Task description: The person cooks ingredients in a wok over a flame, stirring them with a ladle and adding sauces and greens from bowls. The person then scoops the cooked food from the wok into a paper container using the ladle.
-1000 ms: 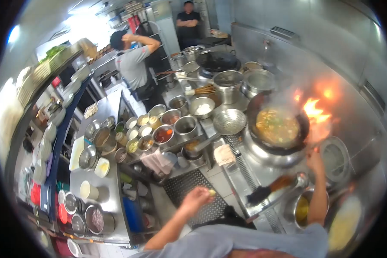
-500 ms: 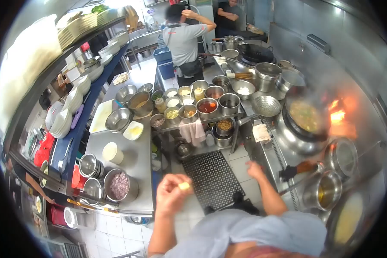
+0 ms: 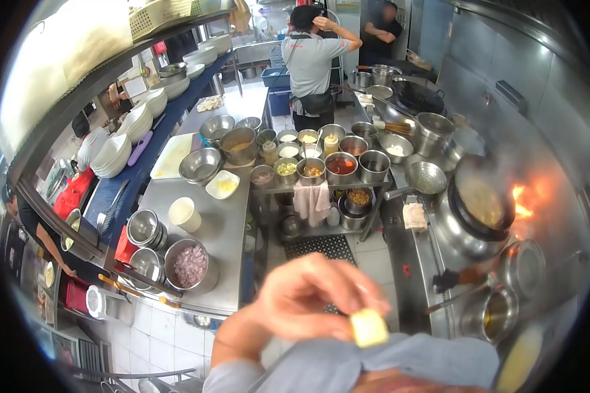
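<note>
My left hand point(image 3: 318, 298) is raised close to the camera, above my chest. Its thumb and fingertips pinch a small pale-yellow chunk of food point(image 3: 370, 327); what kind of food I cannot tell. No part of my right hand shows. To the right, a wok point(image 3: 484, 196) with food and broth in it sits steaming on the range, and flames point(image 3: 523, 200) rise beside it.
At left, a steel counter point(image 3: 223, 229) bears a pot of chopped onion point(image 3: 190, 267), bowls and a white tub point(image 3: 185, 215). Ahead, a rack holds several sauce pots point(image 3: 341, 168) above a hanging cloth point(image 3: 311, 202). A skimmer point(image 3: 426, 178) lies right of it. Two people point(image 3: 311, 65) stand behind.
My left hand has come up and rightward toward the camera with the yellow chunk. My right hand has gone out of view. The camera's view has shifted.
</note>
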`<state>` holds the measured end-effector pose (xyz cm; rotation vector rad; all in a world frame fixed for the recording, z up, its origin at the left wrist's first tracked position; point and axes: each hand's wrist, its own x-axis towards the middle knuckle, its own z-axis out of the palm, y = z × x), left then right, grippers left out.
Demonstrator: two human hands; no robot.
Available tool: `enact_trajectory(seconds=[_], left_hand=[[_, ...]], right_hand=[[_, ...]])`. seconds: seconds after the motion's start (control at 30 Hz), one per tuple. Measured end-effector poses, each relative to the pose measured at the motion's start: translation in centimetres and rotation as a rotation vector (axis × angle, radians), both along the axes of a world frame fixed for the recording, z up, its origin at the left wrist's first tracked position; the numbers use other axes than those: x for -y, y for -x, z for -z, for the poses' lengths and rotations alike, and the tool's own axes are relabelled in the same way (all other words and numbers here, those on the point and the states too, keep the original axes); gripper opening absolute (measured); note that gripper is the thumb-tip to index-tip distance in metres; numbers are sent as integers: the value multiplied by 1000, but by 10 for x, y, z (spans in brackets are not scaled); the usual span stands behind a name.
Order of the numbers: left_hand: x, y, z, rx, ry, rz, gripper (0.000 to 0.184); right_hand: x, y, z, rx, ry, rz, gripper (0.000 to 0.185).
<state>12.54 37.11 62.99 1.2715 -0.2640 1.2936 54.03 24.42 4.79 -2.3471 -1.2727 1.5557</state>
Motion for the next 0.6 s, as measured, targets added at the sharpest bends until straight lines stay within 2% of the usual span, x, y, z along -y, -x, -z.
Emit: enact_trajectory(seconds=[0.17, 0.2, 0.27, 0.3, 0.37, 0.4, 0.43, 0.47, 0.5, 0.57, 0.6], left_hand=[[-11, -21, -29, -105, -170, 419, 9], [-15, -26, -30, -109, -174, 423, 9], [-21, -39, -30, 67, -358, 465, 13], [-32, -40, -22, 85, -342, 405, 18], [-52, -42, -7, 116, -306, 282, 30], [-52, -33, 13, 28, -55, 140, 31], [-74, -22, 45, -79, 46, 132, 43], [-86, -10, 77, -301, 138, -128, 40], [-92, -3, 111, -453, 297, -289, 38], [-95, 21, 211, -971, 509, -641, 39], [-89, 37, 273, -1023, 548, -718, 39]], right_hand=[[-4, -4, -13, -30, 28, 72, 24], [-5, -7, -14, -40, 29, 80, 23], [-9, -10, -18, -78, 20, 84, 22], [-16, -15, -14, -130, 0, 88, 22], [-42, -21, -18, -382, -55, 132, 21], [-57, -25, -16, -505, -64, 177, 20], [-79, -7, -35, -292, -92, 115, 21], [-104, 22, -76, -79, -97, 61, 23], [-120, 37, -124, -136, -166, 41, 25], [-155, 60, -207, -199, -254, 19, 27], [-167, 72, -239, -659, -249, 267, 26]])
